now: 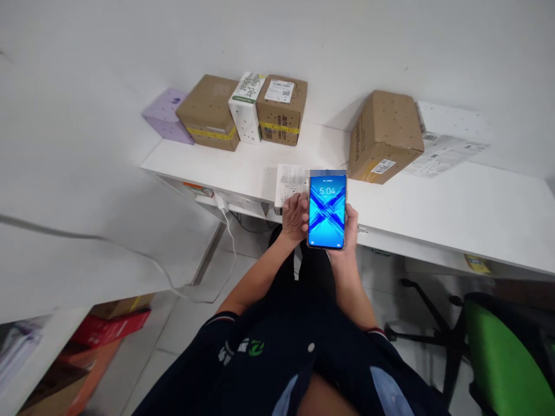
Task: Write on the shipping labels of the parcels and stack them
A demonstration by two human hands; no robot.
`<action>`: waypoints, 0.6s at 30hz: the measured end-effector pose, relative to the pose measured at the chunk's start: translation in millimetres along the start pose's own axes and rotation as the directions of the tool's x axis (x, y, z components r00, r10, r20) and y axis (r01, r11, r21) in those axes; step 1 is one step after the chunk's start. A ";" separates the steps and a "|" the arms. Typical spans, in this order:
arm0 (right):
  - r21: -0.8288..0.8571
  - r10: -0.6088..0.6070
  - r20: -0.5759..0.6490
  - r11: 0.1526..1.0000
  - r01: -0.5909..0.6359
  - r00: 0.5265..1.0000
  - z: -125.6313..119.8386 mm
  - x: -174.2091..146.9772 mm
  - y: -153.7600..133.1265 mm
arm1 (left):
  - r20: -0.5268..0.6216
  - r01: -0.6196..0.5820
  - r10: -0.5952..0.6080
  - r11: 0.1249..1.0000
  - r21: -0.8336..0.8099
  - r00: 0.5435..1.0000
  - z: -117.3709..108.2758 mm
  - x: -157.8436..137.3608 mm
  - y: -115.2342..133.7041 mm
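A lit smartphone (327, 215) is held upright in front of me, its blue lock screen reading 5:04 and facing me. My right hand (349, 240) is closed around its right side and lower back. Against the left edge of the phone, my left hand (295, 219) has its fingers curled; part of them is hidden by the phone and the fingertips there are hard to separate. Just behind my left hand, a small white box with printed text (289, 179) lies near the front edge of the white desk (247, 167).
Along the wall stand a lilac box (169, 115), a taped brown carton (210, 110), a white box (245, 112) and another brown carton (281, 110). To the right are a larger carton (385, 136) and a white package (451, 141). A white cable (234, 248) hangs left; a green chair (503, 352) stands right.
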State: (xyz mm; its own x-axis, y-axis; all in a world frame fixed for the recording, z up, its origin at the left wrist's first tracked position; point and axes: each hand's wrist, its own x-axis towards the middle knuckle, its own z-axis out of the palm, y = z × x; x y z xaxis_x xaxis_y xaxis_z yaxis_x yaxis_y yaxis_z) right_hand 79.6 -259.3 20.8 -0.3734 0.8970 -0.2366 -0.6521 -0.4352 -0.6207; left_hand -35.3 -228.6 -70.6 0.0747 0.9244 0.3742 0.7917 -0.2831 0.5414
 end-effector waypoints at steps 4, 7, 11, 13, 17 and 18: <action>-0.398 -0.346 -0.210 0.885 0.243 0.915 -29.2 -18.9 -29.8 | -0.037 -0.089 0.094 0.988 0.127 0.995 -18.8 -0.4 11.0; -0.849 -0.662 -0.268 0.506 0.154 0.700 -64.9 -33.7 -55.5 | -0.101 -0.147 0.164 0.976 0.159 0.981 -28.1 -0.7 11.6; -0.957 -0.783 -0.167 -0.016 -0.288 0.599 -112.4 -45.2 -85.1 | -0.342 0.007 -0.007 1.000 -0.001 0.940 -40.8 -4.8 -5.0; -0.894 -0.786 -0.128 -0.172 -0.413 0.605 -131.6 -45.1 -95.2 | -0.394 0.151 -0.210 0.973 -0.177 0.895 -48.0 -6.8 -18.5; -0.752 -0.734 -0.132 -0.364 -0.550 0.666 -160.1 -36.7 -105.8 | -0.024 0.455 -0.592 0.644 -0.615 0.806 -58.7 -5.0 -42.8; -0.728 -0.710 -0.141 -0.398 -0.558 0.690 -165.6 -34.1 -107.2 | 0.100 0.516 -0.618 0.545 -0.661 0.780 -60.3 -3.1 -46.5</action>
State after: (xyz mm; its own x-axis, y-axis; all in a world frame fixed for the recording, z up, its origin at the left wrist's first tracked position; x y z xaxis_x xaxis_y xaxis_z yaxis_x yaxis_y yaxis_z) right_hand 271.4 -230.5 -28.4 0.2978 0.9390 0.1721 0.9484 -0.2706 -0.1651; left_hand -108.8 -233.8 -51.6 -0.3701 0.9214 -0.1181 0.0691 0.1541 0.9856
